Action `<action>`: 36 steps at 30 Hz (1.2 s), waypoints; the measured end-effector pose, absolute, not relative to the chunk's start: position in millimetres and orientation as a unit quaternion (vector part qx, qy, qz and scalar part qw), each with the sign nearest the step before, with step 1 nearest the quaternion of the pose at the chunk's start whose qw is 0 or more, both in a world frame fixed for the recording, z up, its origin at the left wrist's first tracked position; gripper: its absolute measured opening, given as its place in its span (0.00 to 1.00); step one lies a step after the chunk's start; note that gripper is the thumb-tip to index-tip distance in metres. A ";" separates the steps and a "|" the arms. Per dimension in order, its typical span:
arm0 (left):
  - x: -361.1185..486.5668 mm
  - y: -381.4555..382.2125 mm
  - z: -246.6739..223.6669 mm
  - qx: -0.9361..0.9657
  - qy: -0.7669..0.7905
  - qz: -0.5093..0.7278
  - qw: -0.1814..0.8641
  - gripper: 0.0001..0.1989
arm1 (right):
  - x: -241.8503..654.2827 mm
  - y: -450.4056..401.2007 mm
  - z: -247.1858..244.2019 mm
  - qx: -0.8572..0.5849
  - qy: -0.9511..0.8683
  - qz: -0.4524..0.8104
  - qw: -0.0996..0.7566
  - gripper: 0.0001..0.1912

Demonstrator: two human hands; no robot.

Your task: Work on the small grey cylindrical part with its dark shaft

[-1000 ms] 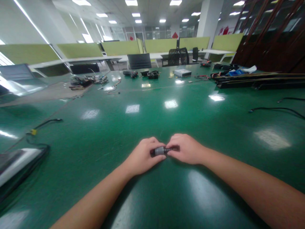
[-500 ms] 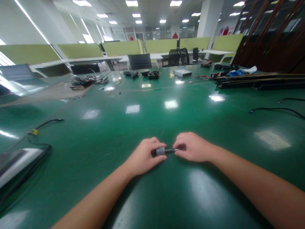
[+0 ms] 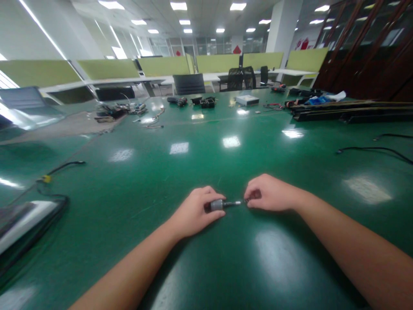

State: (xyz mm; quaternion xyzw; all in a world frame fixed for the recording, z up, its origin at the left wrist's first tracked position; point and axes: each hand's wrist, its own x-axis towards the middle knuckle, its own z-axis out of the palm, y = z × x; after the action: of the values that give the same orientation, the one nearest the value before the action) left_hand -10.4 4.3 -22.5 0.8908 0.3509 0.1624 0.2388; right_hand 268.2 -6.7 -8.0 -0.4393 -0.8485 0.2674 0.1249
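A small screwdriver-like tool [image 3: 217, 205] with a grey and dark handle lies level, its thin shaft pointing right. My left hand [image 3: 198, 212] is closed around the handle, thumb on the near side and fingers on the far side. Just right of the metal tip, my right hand [image 3: 263, 194] is pinched, with a gap between it and the tip. A tiny dark piece shows at its fingertips, too small to name. Both hands are low over the green table [image 3: 206, 168].
At left is a white and dark device [image 3: 29, 221] with a black cable. Another black cable [image 3: 377, 149] lies at right. Toward the far edge are electronic parts [image 3: 121, 110], a silver box [image 3: 247, 100] and long black strips [image 3: 348, 111].
My right hand has moved right and slightly away from me, off the tool's tip, which is now exposed. My left hand and the tool have hardly moved.
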 end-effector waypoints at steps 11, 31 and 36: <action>-1.4 8.5 -23.0 0.893 0.345 0.164 0.239 0.15 | 255.1 -7.7 -19.9 -0.415 -0.851 0.265 0.183 0.06; 9.5 12.2 -27.6 0.902 0.341 0.156 0.214 0.14 | 233.8 -7.3 -36.2 -0.397 -0.860 0.211 0.241 0.07; 8.3 13.3 -28.2 0.899 0.335 0.166 0.229 0.13 | 235.4 -7.6 -36.0 -0.391 -0.864 0.210 0.238 0.07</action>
State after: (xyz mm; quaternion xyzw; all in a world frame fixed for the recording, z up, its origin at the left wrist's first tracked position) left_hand 8.3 13.3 -28.2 0.8988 0.3347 0.1659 0.2294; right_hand 235.4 -7.6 -36.0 -0.3913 -0.8637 0.2099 0.2383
